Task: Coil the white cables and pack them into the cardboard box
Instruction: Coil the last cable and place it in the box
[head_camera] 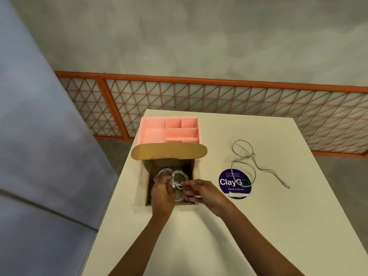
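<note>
So both of our hands were down in the cardboard box at this point. Our left hand had its fingers curled round the coiled bundle of white cable, pinching it near what looked like a plug end. Our right hand had its fingertips closed on the near side of the same loops, though the blur made it hard to say how much it really held. The bundle sat inside the box, right between the two grips, with more loops just beyond our left fingers.

We reckoned this stuff was light, floppy and a bit springy, so the coils would want to pop open once let go. Best place to hold seemed to be where the loops cross, not the plugs.

Well off to the right of our right hand, a loose cable lay on the white table in two sloppy loops, partly across a round purple sticker. Beyond our hands the box flap stood open, with a pink divider tray just behind it. The flap hung over the far end of the box, and the walls looked tight for two hands, so that was the only real squeeze
</note>
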